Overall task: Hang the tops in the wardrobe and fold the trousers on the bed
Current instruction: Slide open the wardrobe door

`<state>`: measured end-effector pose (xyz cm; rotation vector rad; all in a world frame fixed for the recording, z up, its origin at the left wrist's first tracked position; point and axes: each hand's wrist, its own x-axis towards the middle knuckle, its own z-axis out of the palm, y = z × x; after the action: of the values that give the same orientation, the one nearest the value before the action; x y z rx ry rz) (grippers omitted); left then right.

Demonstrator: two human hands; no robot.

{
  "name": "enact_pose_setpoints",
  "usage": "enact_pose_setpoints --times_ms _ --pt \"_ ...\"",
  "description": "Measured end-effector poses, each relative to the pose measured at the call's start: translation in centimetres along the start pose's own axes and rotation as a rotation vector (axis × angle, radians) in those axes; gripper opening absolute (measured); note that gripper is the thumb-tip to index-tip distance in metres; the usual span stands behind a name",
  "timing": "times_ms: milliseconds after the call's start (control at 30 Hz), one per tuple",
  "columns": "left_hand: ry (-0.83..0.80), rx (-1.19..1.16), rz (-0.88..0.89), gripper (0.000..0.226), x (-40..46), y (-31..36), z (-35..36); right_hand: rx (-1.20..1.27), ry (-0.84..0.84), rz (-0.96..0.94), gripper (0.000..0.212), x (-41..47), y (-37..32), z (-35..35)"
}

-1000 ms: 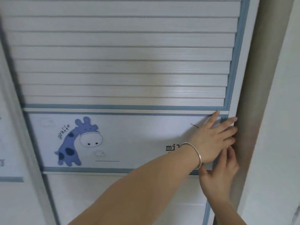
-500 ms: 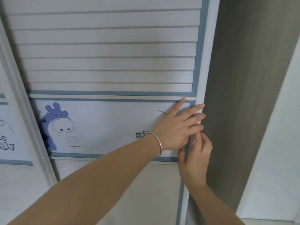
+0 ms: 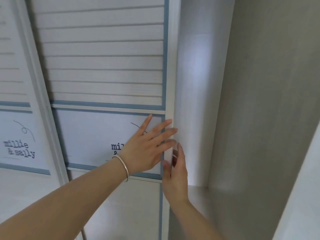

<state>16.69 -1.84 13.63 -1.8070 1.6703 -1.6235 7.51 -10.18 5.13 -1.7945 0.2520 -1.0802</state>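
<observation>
Leftward the sliding wardrobe door (image 3: 107,66) had travelled since the earlier frames: the giraffe picture once visible on its printed panel had slipped behind the neighbouring door (image 3: 15,84), and a broad strip of the wardrobe's interior (image 3: 225,118) stood exposed to the right where only a narrow gap showed a second before. Both hands had gone along with the door's right edge and kept their places on it. The left hand (image 3: 145,149), with a silver bangle (image 3: 125,168) on its wrist, lay flat against the printed panel, its fingers straight and spread, the fingertips reaching over the blue trim onto the white edge strip (image 3: 170,66). The right hand (image 3: 175,172) sat just below it at the same edge, thumb on the door's front face and fingers passing behind the strip, so that it gripped the edge between them; how far those fingers curled behind could not be seen. The door stood upright with its long axis vertical, its louvred slats running horizontally above the panel, and its free edge faced right toward the opening. On the neighbouring door at left the words "millie & sally" were readable; on the moving door only "mil" showed beside the left wrist. Inside the opening, a pale back wall, a grey side wall and a horizontal shelf (image 3: 197,187) low down were visible. No clothes showed in view.
</observation>
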Motion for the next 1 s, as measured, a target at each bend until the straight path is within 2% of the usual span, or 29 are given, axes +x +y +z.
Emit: enact_pose_setpoints --times_ms 100,267,400,600,833,1000 --pt "-0.063 0.031 -0.063 0.044 -2.0 -0.9 -0.3 0.020 -0.148 0.021 0.052 0.7 -0.5 1.4" --pt "-0.155 0.071 -0.165 0.052 -5.4 -2.5 -0.8 -0.042 -0.369 0.161 0.027 2.4 -1.3 4.1" --pt "-0.237 0.115 -0.244 0.052 -7.5 -3.6 -1.1 -0.083 -0.439 0.170 0.041 3.0 -2.4 7.1" --pt "-0.372 0.158 -0.331 0.066 -11.0 -5.6 -1.2 -0.069 -0.516 0.210 0.028 3.5 -2.9 11.5" --pt "-0.466 0.246 -0.365 0.077 -14.4 -8.2 -0.9 -0.150 -0.551 0.214 0.039 3.6 -4.1 17.3" --pt "-0.601 0.286 -0.364 0.074 -16.1 -10.1 -1.2 -0.155 -0.599 0.181 0.030 3.7 -4.6 18.9"
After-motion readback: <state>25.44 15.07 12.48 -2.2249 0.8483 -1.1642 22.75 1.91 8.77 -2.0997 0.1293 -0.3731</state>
